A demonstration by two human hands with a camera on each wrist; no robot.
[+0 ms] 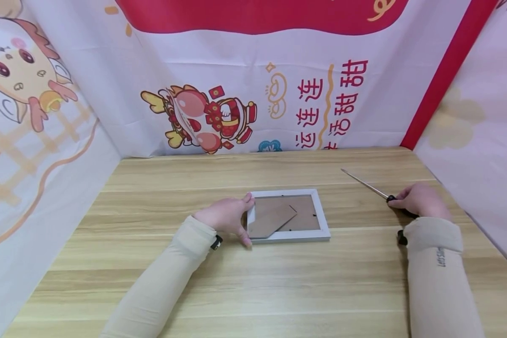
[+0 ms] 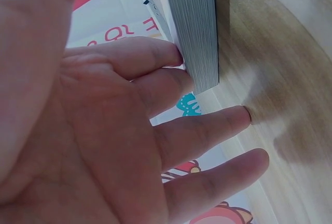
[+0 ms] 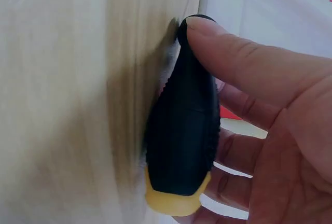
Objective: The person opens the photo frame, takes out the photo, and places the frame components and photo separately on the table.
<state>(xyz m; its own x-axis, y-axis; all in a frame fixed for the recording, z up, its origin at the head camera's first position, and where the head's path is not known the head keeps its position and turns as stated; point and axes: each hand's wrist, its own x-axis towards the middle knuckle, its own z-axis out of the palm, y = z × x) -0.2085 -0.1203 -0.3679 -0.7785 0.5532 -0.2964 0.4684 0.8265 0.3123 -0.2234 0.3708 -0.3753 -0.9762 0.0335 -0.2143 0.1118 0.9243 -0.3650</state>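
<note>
Frame [image 1: 320, 213] is face down on the table [image 1: 279, 286], about mid-width, brown backing [image 1: 308, 205] up. Stand flap [image 1: 269, 221] sits skewed across the backing, its left end over the frame's left border. Small dark tabs show around the backing's edge.

Left hand [image 1: 226, 216] is at the frame's left end, thumb and fingers spread wide around that end. Left wrist view: fingers straight, two fingertips up against the frame's side, the other two clear of it. Can't tell how hard it's pressing.

Right hand [image 1: 424, 201] is well off to the right of the frame, holding a screwdriver [image 1: 378, 191]. Thumb on the neck of the black handle [image 3: 184, 125], fingers around the far side; yellow cap [image 3: 174, 202] at the butt. Shaft aims at the far edge, angled left. Can't tell whether the tip touches wood.

Pale sleeves [image 1: 437, 277] on both arms, black bands [image 1: 216, 242] at the wrists. Printed cloth [image 1: 236, 56] behind the table.
</note>
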